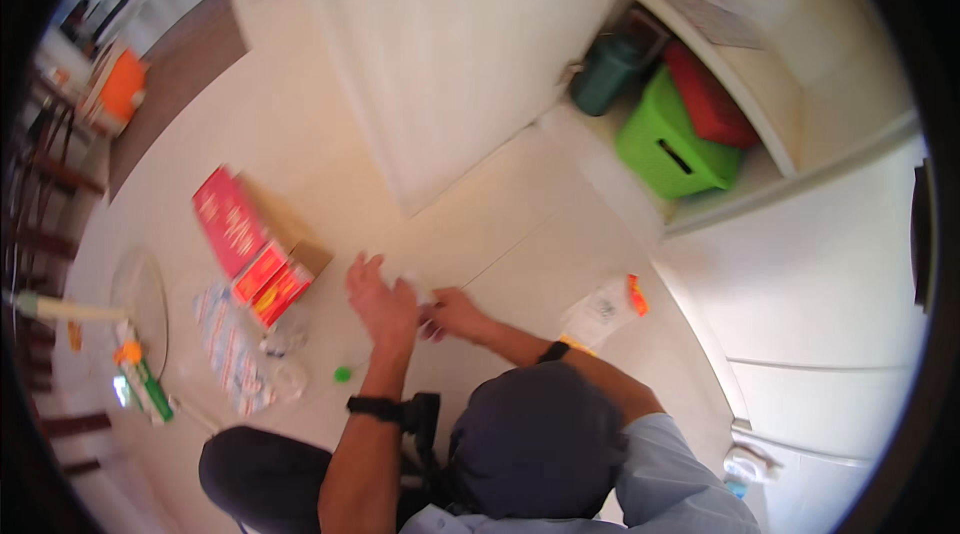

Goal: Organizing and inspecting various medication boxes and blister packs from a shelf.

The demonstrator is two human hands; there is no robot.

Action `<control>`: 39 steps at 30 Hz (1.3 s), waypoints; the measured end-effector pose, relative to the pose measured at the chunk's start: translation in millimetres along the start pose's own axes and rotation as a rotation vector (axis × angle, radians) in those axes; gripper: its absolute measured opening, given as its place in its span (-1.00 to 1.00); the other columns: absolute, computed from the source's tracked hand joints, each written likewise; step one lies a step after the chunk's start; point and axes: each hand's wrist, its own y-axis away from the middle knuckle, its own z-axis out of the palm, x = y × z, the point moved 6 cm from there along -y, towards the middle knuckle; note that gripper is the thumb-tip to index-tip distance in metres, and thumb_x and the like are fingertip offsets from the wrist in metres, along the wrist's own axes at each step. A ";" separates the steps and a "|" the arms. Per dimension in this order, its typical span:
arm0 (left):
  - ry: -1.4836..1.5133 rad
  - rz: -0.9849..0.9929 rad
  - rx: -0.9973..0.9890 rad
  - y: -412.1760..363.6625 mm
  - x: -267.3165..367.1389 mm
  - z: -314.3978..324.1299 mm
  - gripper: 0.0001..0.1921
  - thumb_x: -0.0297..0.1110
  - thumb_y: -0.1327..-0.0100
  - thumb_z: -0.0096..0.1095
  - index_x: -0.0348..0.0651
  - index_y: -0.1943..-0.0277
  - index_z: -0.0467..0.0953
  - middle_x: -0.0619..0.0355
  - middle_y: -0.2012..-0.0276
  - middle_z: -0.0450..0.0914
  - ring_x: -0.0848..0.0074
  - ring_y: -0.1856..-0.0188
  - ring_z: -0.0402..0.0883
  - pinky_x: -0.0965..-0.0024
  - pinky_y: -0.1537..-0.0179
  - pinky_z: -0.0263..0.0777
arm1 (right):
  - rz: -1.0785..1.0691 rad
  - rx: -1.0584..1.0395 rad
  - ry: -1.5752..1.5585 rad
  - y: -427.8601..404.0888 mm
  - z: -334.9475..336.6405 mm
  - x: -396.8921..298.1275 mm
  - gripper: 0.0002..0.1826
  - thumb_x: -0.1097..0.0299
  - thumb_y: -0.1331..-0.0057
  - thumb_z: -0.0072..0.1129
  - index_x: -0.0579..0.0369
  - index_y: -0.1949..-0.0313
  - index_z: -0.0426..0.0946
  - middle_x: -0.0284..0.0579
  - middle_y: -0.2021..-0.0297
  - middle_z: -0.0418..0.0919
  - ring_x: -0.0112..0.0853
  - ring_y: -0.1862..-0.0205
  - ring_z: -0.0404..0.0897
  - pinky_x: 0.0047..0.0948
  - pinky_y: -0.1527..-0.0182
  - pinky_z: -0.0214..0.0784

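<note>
My left hand [384, 309] is raised above the pale floor, its upper fingers spread. Close against it, my right hand [456, 315] has its fingers curled around a small pale thing [410, 283], blurred and mostly hidden between the hands. Whether the left fingers also grip it is unclear. To the left of my hands lie red cardboard boxes [244, 234]. Below these are a blue-and-white patterned plastic wrapper [229, 354] and some clear plastic packaging [286, 378]. A small green cap [342, 374] rests near my left forearm. At the right lies a clear printed packet with orange ends [600, 312].
A white cabinet door [465, 46] stands ajar ahead. Inside the cabinet are a green plastic basket [675, 140], a red box [709, 102] and a dark green container [606, 76]. A green tube [146, 384] lies left; dark wooden chairs [56, 241] stand beyond. My knees [540, 444] are close below.
</note>
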 end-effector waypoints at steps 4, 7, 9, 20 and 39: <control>0.167 0.151 0.013 -11.5 59.3 -29.5 -0.55 -0.58 -0.08 0.29 -0.32 -0.09 0.48 -0.17 -0.31 0.36 -0.05 -0.37 0.25 -0.01 -0.35 0.19 | -0.103 -0.159 0.040 -15.9 30.5 -5.0 -0.71 0.35 -0.37 0.16 0.29 0.03 0.57 0.00 0.29 0.70 -0.35 0.40 0.71 -0.40 0.47 0.59; 0.257 0.163 -0.024 -9.0 78.4 -29.2 -0.62 -0.56 -0.09 0.28 -0.29 -0.02 0.53 -0.14 -0.23 0.47 -0.02 -0.27 0.39 0.03 -0.29 0.27 | -0.127 -0.214 0.089 -27.7 44.5 0.8 -0.70 0.33 -0.37 0.15 0.27 0.01 0.57 -0.02 0.29 0.70 -0.36 0.38 0.71 -0.41 0.46 0.58; 0.316 0.171 -0.023 -7.9 88.8 -33.0 -0.71 -0.54 -0.08 0.30 -0.28 0.09 0.61 -0.08 -0.06 0.65 0.07 -0.13 0.57 0.12 -0.22 0.38 | -0.129 -0.245 0.098 -22.3 48.9 -4.3 -0.69 0.32 -0.37 0.14 0.26 0.00 0.58 -0.04 0.29 0.70 -0.36 0.37 0.71 -0.41 0.44 0.58; 0.527 -0.011 -0.299 -2.0 88.5 -9.1 -0.80 -0.59 -0.14 0.25 -0.34 0.15 0.61 -0.12 0.05 0.68 0.15 0.07 0.68 0.25 0.02 0.54 | -0.147 -0.136 0.250 58.4 -24.3 -75.6 -0.68 0.27 -0.39 0.08 0.21 -0.01 0.59 -0.13 0.31 0.70 -0.40 0.32 0.71 -0.41 0.36 0.57; 0.905 0.074 -0.279 -54.5 170.7 -81.2 -0.85 -0.57 -0.24 0.29 -0.32 0.13 0.67 0.10 0.30 0.71 0.58 0.30 0.64 0.50 0.22 0.52 | -0.630 1.187 1.514 288.5 -289.3 -430.9 -0.53 0.13 -0.14 0.34 0.13 0.02 0.59 0.09 0.07 0.60 0.00 -0.02 0.53 -0.07 -0.09 0.41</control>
